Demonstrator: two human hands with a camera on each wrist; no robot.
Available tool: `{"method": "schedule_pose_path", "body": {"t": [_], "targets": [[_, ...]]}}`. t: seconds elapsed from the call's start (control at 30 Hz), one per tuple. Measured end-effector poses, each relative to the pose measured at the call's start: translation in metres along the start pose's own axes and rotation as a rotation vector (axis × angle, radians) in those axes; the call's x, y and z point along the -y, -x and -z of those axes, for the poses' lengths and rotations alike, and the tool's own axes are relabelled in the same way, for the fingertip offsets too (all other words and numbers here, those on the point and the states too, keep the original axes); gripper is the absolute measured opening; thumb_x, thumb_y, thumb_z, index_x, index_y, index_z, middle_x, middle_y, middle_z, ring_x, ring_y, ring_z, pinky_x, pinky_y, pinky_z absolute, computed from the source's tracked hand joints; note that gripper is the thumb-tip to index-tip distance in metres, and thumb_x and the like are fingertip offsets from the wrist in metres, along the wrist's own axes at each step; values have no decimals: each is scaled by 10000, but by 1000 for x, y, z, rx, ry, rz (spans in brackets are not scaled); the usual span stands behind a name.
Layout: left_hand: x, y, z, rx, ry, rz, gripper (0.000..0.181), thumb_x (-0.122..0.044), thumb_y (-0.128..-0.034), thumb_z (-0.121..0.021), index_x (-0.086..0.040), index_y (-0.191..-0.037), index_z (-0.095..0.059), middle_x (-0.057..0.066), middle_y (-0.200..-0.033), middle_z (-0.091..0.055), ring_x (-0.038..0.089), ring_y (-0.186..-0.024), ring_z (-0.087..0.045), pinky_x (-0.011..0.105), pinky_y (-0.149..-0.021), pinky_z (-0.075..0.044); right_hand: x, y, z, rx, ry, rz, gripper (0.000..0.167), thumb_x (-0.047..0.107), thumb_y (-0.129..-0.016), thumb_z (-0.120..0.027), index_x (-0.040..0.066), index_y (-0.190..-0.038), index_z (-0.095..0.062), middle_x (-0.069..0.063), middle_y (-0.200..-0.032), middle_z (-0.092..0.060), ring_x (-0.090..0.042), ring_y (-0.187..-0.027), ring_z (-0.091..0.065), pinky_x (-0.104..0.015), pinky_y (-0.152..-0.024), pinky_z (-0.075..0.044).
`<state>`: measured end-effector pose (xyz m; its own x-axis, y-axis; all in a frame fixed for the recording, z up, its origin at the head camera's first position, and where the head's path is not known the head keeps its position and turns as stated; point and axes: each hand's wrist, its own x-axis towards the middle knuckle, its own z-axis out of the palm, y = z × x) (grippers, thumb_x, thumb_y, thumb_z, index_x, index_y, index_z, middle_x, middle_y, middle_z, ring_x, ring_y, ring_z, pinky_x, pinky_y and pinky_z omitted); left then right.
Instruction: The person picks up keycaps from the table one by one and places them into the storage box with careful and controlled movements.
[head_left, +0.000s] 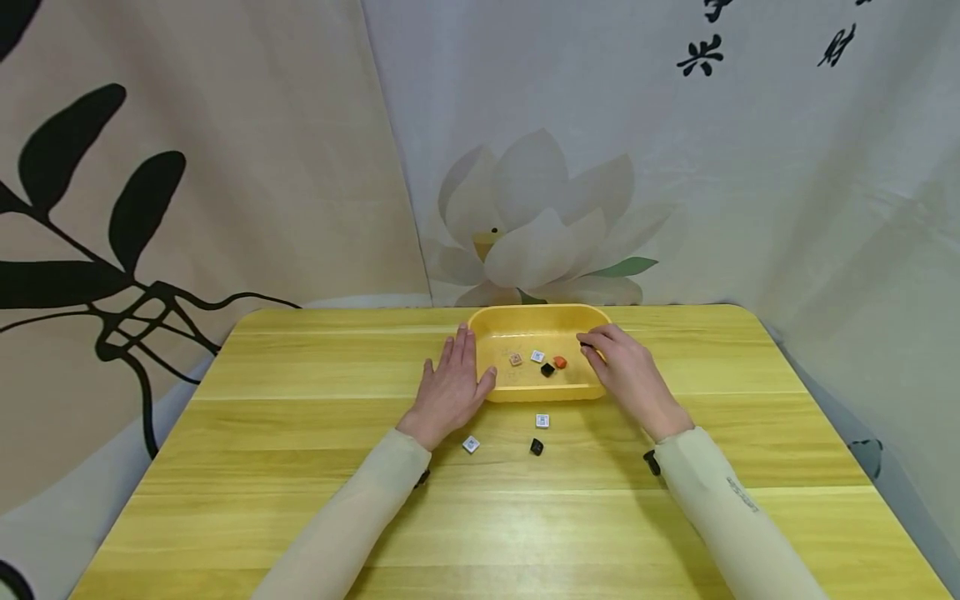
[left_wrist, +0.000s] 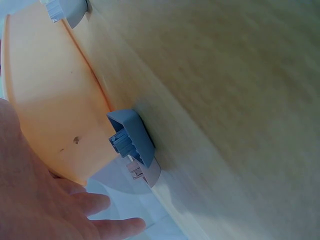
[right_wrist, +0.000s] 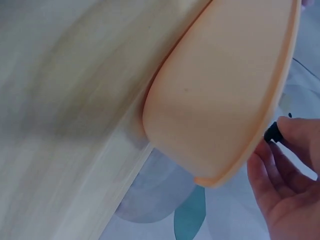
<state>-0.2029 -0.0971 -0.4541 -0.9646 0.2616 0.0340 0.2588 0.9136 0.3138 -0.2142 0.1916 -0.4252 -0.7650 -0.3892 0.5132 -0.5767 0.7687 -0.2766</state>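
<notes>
A yellow plastic tray (head_left: 542, 393) holds several small keycaps: a white keycap (head_left: 537, 356), a black keycap (head_left: 548, 370), an orange keycap (head_left: 560, 362) and a pale pinkish one. My left hand (head_left: 452, 385) lies along the tray's left side, fingers straight and thumb over the near-left rim. Over the tray's right end, my right hand (head_left: 628, 372) pinches a small black keycap (right_wrist: 272, 133) between thumb and fingertips. Closer to me, a white keycap (head_left: 542, 421), a tilted white keycap (head_left: 471, 444) and a dark keycap (left_wrist: 132, 137) lie on the table.
The tray stands at the back of the wood-grain table (head_left: 300, 467), by its far edge. Behind hangs a pale curtain (head_left: 300, 167) printed with leaves and a lotus. Dark wrist cameras sit at both cuffs.
</notes>
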Motion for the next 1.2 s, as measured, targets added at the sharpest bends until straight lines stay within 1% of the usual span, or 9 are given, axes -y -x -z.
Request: {"method": "schedule_pose_path", "body": {"t": [0.13,0.47,0.7,0.83,1.0,1.07,1.13,1.2], "targets": [[0,0,0,2,-7,4,799,-518,-1095,-308,20,-1645,-92,145,-1733,-13,388,-1565,-166,717,-1130,-271,-2,-7,-4,57,6,-43,213,24,-955,-725,-34,-1159,-749,-170,-1088,-700,-318,-934,-691,-456,-796,-575],[-1,-1,1,-1,-13,-5,789,-500,-1101,-320,29,-1641,-92,151,-1729,-14,397,-1561,-178,720,-1123,-282,-5,-18,-14,176,48,-96,203,22,-967,-706,-40,-1153,-754,-195,-1092,-705,-342,-956,-701,-478,-827,-575],[-2,-2,0,2,-13,-7,792,-505,-1100,-312,26,-1643,-87,144,-1730,-3,392,-1564,-169,720,-1125,-278,-5,-26,-19,251,61,-174,210,35,-967,-707,-31,-1159,-760,-204,-1108,-716,-352,-1014,-689,-497,-877,-561],[-2,-2,1,9,-24,-5,799,-522,-1096,-282,24,-1643,-80,143,-1731,1,384,-1567,-160,717,-1126,-280,-6,-30,-23,273,79,-193,189,37,-964,-705,-23,-1131,-769,-197,-1060,-715,-342,-973,-681,-502,-841,-558],[-1,-1,1,13,-34,-1,803,-534,-1093,-262,22,-1644,-83,143,-1732,-2,381,-1566,-167,713,-1124,-288,-7,-34,-27,305,97,-208,75,38,-960,-700,7,-974,-767,-145,-904,-680,-294,-824,-629,-478,-733,-528],[-1,-1,1,15,-38,0,801,-532,-1094,-262,22,-1644,-81,142,-1732,-2,382,-1565,-172,713,-1124,-289,-7,-35,-28,323,100,-223,72,41,-964,-697,24,-924,-755,-125,-867,-665,-277,-792,-604,-462,-714,-511],[0,-1,1,13,-39,1,804,-535,-1092,-262,23,-1644,-85,144,-1733,-8,384,-1564,-175,713,-1124,-291,-7,-36,-29,337,100,-237,71,42,-964,-697,16,-933,-755,-130,-872,-669,-283,-797,-606,-469,-720,-510],[0,-1,1,3,-33,-1,806,-531,-1090,-276,30,-1642,-100,152,-1732,-26,392,-1560,-186,717,-1118,-294,-6,-37,-30,348,106,-246,88,52,-964,-705,0,-992,-770,-152,-927,-701,-303,-848,-643,-479,-760,-533]]}}
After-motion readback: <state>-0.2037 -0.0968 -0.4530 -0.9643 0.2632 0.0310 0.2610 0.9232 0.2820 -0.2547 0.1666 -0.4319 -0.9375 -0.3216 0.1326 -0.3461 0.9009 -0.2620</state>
